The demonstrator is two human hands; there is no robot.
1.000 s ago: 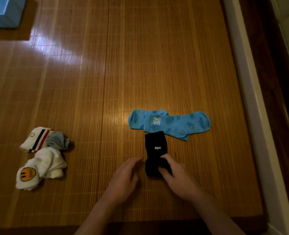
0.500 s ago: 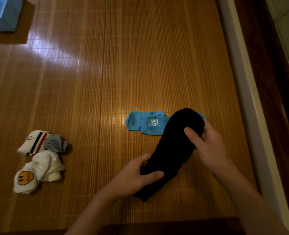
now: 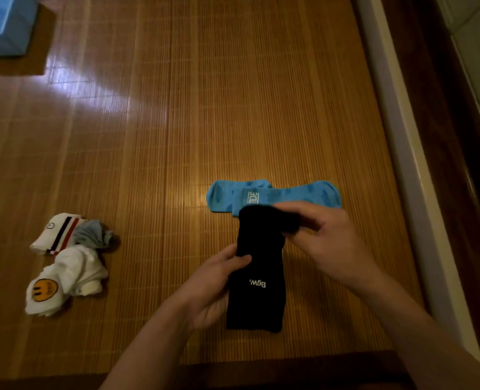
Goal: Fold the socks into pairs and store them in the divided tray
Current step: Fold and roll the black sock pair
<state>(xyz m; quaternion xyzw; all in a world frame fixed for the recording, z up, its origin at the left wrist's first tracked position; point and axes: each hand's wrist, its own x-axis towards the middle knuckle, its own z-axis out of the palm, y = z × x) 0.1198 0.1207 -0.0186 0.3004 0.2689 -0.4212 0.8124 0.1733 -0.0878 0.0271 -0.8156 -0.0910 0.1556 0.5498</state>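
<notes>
Grip on black socks [image 3: 257, 301]: left hand [image 3: 212, 288] midway, right hand [image 3: 327, 240] over tip.

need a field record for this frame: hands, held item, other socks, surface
surface: woven bamboo mat
left grip: hand pinches black "Bgw." sock at its middle
right grip: hand holds that sock's far end, bent over
beyond it: light blue patterned socks, flat
left side: white smiley-face sock, white striped sock, grey sock, bunched
far corner: pale blue box, cropped
</notes>
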